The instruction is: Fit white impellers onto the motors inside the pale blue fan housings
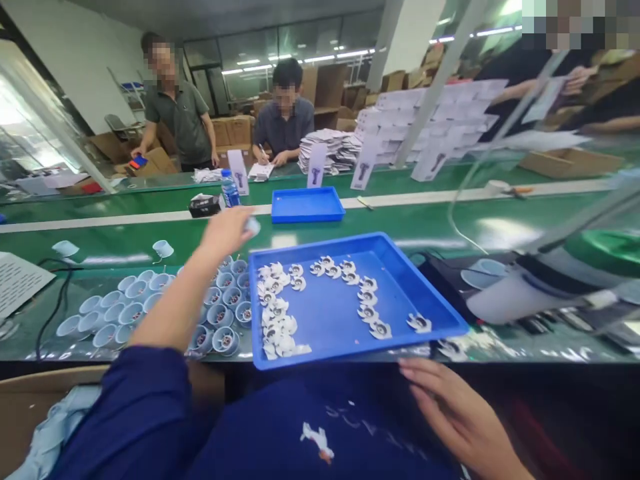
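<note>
My left hand [227, 230] reaches forward over the green belt [400, 220], fingers closed round a small pale blue cup [253, 227]. Below it stands a cluster of several pale blue cups [150, 307] on the near bench. A blue tray [440, 307] in front of me holds several small white fan-shaped parts [277, 313]. My right hand [450, 413] rests low by my lap, just below the tray's front edge, fingers stretched out and holding nothing.
A smaller blue tray [307, 204] lies farther out on the belt, beside a water bottle [230, 189]. Two people [284, 120] work across the line near stacked white cards [325, 148]. A machine with a white cylinder [510, 297] sits at right. Two loose cups [163, 249] lie at left.
</note>
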Motion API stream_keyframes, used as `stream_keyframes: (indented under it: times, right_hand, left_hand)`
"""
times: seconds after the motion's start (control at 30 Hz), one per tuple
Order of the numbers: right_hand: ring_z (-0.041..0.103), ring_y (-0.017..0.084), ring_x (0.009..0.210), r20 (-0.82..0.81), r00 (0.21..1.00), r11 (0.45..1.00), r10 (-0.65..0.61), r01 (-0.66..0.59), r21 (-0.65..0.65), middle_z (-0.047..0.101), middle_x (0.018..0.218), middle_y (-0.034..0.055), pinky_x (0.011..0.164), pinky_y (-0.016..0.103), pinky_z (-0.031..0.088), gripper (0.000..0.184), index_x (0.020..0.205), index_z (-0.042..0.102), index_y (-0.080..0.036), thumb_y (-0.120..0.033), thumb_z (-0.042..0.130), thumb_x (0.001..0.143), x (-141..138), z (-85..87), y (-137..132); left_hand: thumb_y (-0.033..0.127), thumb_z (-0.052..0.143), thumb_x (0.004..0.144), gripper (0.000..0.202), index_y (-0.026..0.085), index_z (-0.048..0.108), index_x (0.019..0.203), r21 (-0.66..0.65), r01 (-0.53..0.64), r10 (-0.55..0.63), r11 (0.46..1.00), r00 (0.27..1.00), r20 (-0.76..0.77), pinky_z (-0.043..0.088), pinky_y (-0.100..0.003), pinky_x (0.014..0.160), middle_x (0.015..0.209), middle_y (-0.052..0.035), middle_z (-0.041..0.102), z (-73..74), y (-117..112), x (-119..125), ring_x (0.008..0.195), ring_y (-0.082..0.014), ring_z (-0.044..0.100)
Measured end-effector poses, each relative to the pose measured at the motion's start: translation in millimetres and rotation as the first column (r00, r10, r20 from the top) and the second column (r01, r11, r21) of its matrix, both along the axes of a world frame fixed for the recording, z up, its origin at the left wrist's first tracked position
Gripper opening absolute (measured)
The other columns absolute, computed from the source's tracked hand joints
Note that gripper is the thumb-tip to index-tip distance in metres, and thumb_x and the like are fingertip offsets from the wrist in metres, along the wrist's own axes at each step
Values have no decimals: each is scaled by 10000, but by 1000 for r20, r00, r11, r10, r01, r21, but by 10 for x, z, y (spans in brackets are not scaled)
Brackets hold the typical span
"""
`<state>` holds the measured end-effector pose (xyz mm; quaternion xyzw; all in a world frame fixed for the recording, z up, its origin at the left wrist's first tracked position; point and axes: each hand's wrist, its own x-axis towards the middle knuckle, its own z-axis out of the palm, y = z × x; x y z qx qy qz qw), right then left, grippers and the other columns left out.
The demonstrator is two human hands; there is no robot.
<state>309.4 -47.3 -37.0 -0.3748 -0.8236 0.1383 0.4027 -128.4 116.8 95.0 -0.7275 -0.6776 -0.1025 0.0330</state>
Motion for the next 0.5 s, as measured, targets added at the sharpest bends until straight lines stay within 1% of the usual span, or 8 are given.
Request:
stream_keyframes:
  times: [0.07,0.13,0.17,0.23,0.3,0.37,0.43,0.5]
  right_hand:
    - [747,177,972,-61,996,997,65,-63,41,754,1058,41,891,268,615,233,1054,693,-269,-135,580,901,-87,105,94]
    - [741,160,969,-84,989,992,121,-118,40,751,1051,46,885,258,607,230,1060,677,-256,-118,573,909,-122,103,141]
    - [739,157,972,-87,986,989,144,-142,30,750,1051,46,884,257,606,235,1066,672,-255,-111,569,911,-129,78,152]
    - [738,163,974,-95,977,982,188,-187,20,748,1050,49,878,262,606,230,1068,673,-252,-113,569,916,-136,11,169]
    - [739,173,971,-105,968,974,228,-228,17,746,1054,51,868,270,609,219,1066,678,-253,-127,574,920,-144,-56,191]
    - [737,180,978,-110,959,965,260,-261,4,742,1068,49,871,280,611,218,1076,677,-261,-141,578,922,-143,-110,209]
    - [734,191,1002,-103,956,960,275,-279,-25,736,1095,40,884,295,612,237,1100,668,-284,-154,575,925,-115,-162,208]
    - [731,213,1028,-59,953,951,297,-301,-65,729,1125,24,883,320,623,286,1155,641,-335,-177,574,927,-47,-232,203]
  left_hand:
    - [376,659,921,562,171,511,1423,39,-117,117,992,993,-18,372,-638,1124,1415,-155,565,-26,-484,-427,1355,-357,493]
    - [446,637,898,511,173,589,1328,37,-226,226,974,974,-22,406,-669,1071,1296,-161,643,-160,-932,-749,1281,-406,552]
    - [472,619,895,480,179,626,1275,21,-260,260,965,965,-22,420,-654,1063,1249,-152,669,-254,-1120,-843,1252,-414,577]
    - [494,603,892,458,174,662,1214,-3,-315,315,949,949,-14,412,-622,1083,1237,-144,676,-455,-1389,-905,1268,-435,572]
    - [463,626,889,467,166,642,1249,0,-359,359,933,933,2,358,-602,1141,1341,-146,622,-614,-1506,-853,1364,-452,488]
    - [406,652,887,488,192,588,1321,19,-393,392,920,920,21,307,-603,1186,1468,-144,531,-691,-1519,-745,1444,-445,389]
    - [363,643,903,489,209,554,1359,20,-408,407,913,913,36,293,-581,1211,1534,-146,468,-688,-1493,-615,1468,-404,364]
    - [336,630,916,460,188,569,1347,-9,-410,410,912,911,39,297,-525,1225,1537,-151,471,-633,-1468,-479,1455,-359,394]
